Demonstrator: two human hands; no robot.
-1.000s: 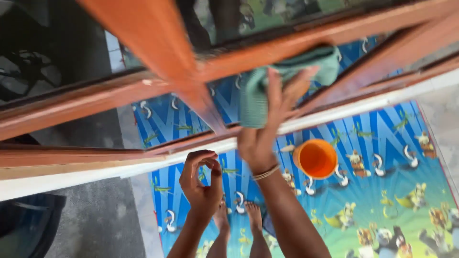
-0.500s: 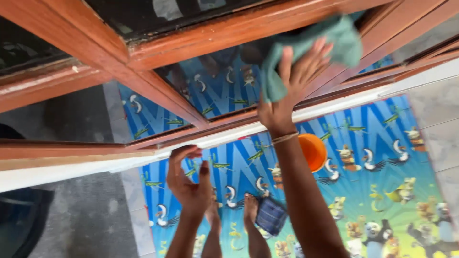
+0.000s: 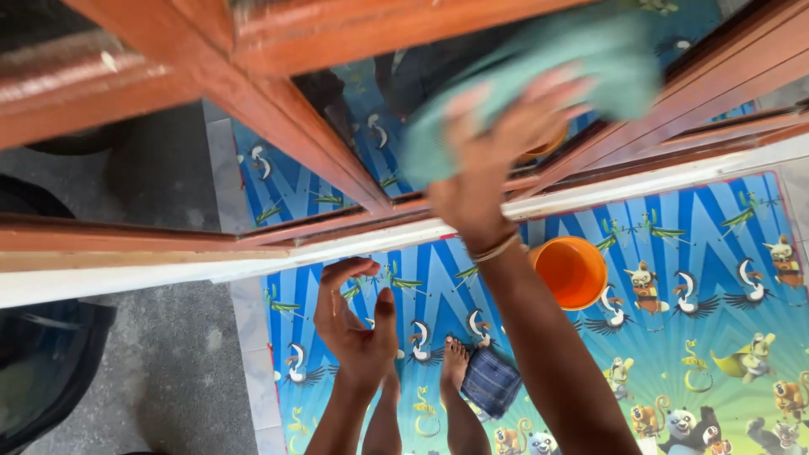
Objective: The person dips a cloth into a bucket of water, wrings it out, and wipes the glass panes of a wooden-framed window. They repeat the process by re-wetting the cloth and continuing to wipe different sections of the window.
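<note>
Pressing flat on a green cloth (image 3: 539,76), the right hand (image 3: 489,160) had its fingers spread wide, pushing the cloth against the glass (image 3: 379,109) of a window. The hand and the cloth looked blurry. The cloth sat high on the pane, just under the top bar of the brown wooden frame (image 3: 278,126).

The left hand (image 3: 354,324) was lower down, near the white sill (image 3: 168,282) but not touching it. Its fingers were curled and it held nothing.

Under the arms was a bright blue mat (image 3: 699,278) with cartoon animals on it. An orange bucket (image 3: 573,274) stood on the mat, just beside the right arm. Two bare feet (image 3: 451,358) stood on the mat too, and a small dark checked cloth (image 3: 493,383) lay beside them. Grey floor (image 3: 168,379) showed at the left of the mat.
</note>
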